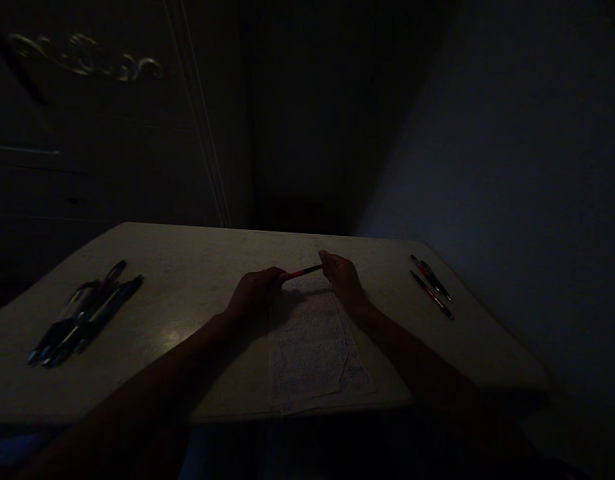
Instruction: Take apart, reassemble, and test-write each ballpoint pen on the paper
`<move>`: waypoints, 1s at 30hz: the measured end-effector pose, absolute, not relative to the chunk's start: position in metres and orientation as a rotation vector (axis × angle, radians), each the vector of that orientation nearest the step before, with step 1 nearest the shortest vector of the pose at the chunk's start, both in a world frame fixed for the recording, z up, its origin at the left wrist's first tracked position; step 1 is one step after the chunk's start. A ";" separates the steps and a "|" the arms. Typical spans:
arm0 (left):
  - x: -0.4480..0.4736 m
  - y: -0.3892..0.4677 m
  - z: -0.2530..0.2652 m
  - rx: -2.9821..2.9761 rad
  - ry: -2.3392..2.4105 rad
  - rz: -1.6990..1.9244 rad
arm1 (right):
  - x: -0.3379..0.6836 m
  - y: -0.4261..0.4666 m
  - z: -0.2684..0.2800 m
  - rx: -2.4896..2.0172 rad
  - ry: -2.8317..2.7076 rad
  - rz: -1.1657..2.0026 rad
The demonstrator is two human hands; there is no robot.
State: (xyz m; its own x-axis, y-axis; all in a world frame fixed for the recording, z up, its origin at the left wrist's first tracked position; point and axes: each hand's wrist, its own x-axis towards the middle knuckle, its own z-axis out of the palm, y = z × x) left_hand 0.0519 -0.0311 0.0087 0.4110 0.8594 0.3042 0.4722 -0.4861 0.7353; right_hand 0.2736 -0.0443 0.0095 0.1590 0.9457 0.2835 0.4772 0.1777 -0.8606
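Between my two hands a red and black pen (pixel 303 272) is held nearly level above the table, its right end a little higher. My left hand (pixel 257 290) is closed round its red end. At the dark end, the fingers of my right hand (pixel 341 273) are closed on it. Under the pen lies a crumpled paper sheet (pixel 310 347) with faint markings, its right edge creased or torn. The dim light hides the finer details of the fingers and the pen tip.
Several pens (pixel 87 313) lie bunched at the left of the pale table (pixel 197 250). Red and dark pens (pixel 433 293) lie near the right edge. A wall (pixel 512 200) rises on the right, and dark furniture with an ornate trim (pixel 84 57) stands at the left.
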 end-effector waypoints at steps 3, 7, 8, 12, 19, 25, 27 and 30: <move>0.054 -0.034 0.010 2.071 1.153 0.898 | 0.273 -0.044 0.009 -1.459 -1.459 0.605; 0.055 -0.036 0.015 1.943 1.156 0.969 | 0.271 -0.044 0.008 -1.397 -1.461 0.620; 0.056 -0.036 0.016 1.900 1.160 0.991 | 0.270 -0.044 0.008 -1.375 -1.460 0.630; 0.056 -0.032 0.017 1.742 1.159 1.060 | 0.269 -0.043 0.009 -1.254 -1.422 0.733; 0.048 -0.021 0.013 1.788 1.150 1.121 | 0.275 -0.035 0.005 -1.121 -1.354 0.964; 0.045 -0.021 0.011 1.849 1.112 1.037 | 0.277 -0.040 0.002 -1.252 -1.355 0.972; 0.045 -0.022 0.011 1.838 1.107 1.026 | 0.278 -0.042 0.004 -1.322 -1.405 0.960; 0.044 -0.022 0.012 1.868 1.103 1.024 | 0.279 -0.043 0.007 -1.325 -1.429 0.950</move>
State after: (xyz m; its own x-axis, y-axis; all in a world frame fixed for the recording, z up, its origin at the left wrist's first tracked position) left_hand 0.0443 -0.0224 0.0122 0.3168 0.9105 0.2659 0.3328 -0.3692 0.8677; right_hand 0.2788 -0.0426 0.0073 0.0208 0.9918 0.1262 0.2673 0.1161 -0.9566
